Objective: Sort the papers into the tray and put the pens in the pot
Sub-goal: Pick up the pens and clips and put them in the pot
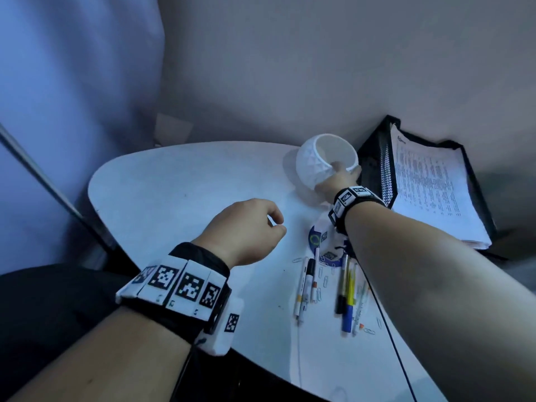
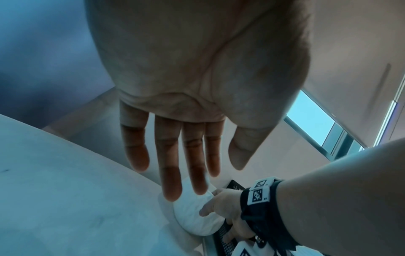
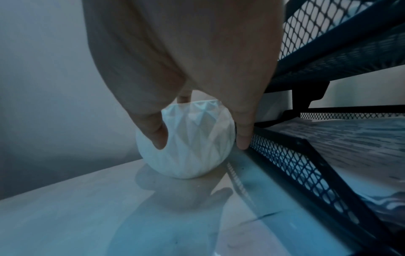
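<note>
A white faceted pot [image 1: 319, 166] stands at the back of the white table [image 1: 174, 192], right against the black mesh tray [image 1: 385, 175]. My right hand [image 1: 345, 169] grips the pot at its rim: in the right wrist view the thumb [image 3: 157, 136] presses its left side and another finger [image 3: 243, 138] lies between the pot [image 3: 188, 161] and the tray [image 3: 285, 161]. Printed papers [image 1: 429, 192] lie stacked in the tray. Several pens [image 1: 348, 291] and markers [image 1: 306, 282] lie loose under my right forearm. My left hand [image 1: 275, 221] hovers over the table with relaxed fingers [image 2: 168, 173], holding nothing.
A round blue and white disc [image 1: 317, 239] lies between the pot and the pens. Paper clips [image 1: 324, 281] are scattered among the pens. A thin black cable [image 1: 394, 343] runs from my right wrist over the table's near edge. A wall stands close behind the table.
</note>
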